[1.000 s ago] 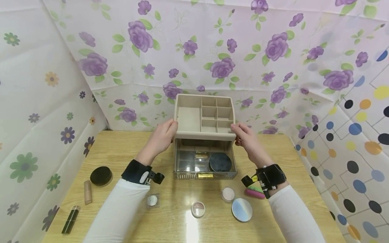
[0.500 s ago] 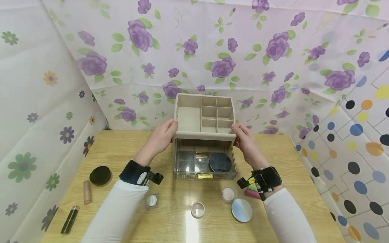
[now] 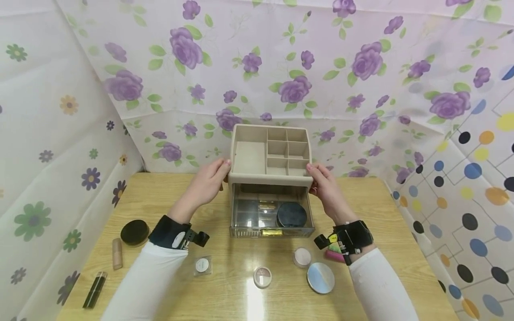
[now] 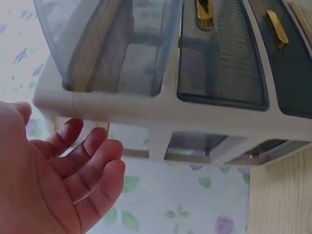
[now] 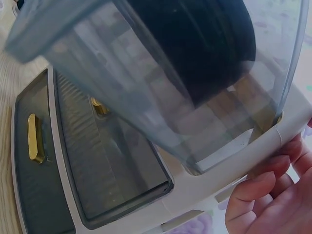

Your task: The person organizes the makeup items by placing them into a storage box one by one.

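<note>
Organizer (image 3: 270, 154): beige box at the back middle of the tabletop (image 3: 160, 196), upright, divided top tray facing up.
Facing: drawer front towards the person; long axis runs left to right.
Drawer (image 3: 271, 218): pulled out, holding a black round compact (image 3: 291, 215).
Left hand (image 3: 205, 183): fingers relaxed and straight, just beside the left top corner, gripping nothing.
Right hand (image 3: 326, 187): fingers curled on the right top corner.
Progress: I judge one compact stowed; other cosmetics lie on the tabletop.
</note>
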`<state>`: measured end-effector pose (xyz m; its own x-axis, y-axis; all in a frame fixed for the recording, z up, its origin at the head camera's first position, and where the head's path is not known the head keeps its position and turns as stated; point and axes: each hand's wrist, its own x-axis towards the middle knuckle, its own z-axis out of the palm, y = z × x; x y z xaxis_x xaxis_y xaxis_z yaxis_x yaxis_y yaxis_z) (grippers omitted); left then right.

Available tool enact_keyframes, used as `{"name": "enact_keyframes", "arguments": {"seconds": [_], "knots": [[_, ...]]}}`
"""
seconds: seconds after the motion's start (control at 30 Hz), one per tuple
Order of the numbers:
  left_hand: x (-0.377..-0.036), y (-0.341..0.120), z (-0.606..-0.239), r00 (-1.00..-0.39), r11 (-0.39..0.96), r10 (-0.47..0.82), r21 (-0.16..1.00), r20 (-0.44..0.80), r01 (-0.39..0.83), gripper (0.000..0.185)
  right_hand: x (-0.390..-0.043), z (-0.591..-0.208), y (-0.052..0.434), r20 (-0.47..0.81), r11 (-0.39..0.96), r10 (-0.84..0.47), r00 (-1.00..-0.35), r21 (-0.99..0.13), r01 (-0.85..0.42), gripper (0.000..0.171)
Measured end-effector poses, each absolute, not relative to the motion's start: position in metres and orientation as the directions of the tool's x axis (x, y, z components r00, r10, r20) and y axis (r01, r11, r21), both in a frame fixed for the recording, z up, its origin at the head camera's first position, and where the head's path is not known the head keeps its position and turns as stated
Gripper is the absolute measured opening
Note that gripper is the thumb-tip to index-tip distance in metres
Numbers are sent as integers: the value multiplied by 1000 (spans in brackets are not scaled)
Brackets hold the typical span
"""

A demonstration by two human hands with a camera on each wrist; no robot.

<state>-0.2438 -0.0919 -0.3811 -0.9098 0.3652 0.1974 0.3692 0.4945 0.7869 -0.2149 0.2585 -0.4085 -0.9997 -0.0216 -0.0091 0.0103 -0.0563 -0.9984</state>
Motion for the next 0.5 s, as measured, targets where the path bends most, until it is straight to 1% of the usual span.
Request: {"name": "enact_keyframes", "arguments": {"seconds": [0.23,0.5], "knots": [[-239,-112,-388,-904,510,363,764,225,395,45,-214,-408,257,-8,-48,-17,-1000,-999,9,27],[-229,-153,-401,-917,587,356,720,182,370,41,-215,-410,257,-9,-59,-9,-1000,-998,10,26]]}}
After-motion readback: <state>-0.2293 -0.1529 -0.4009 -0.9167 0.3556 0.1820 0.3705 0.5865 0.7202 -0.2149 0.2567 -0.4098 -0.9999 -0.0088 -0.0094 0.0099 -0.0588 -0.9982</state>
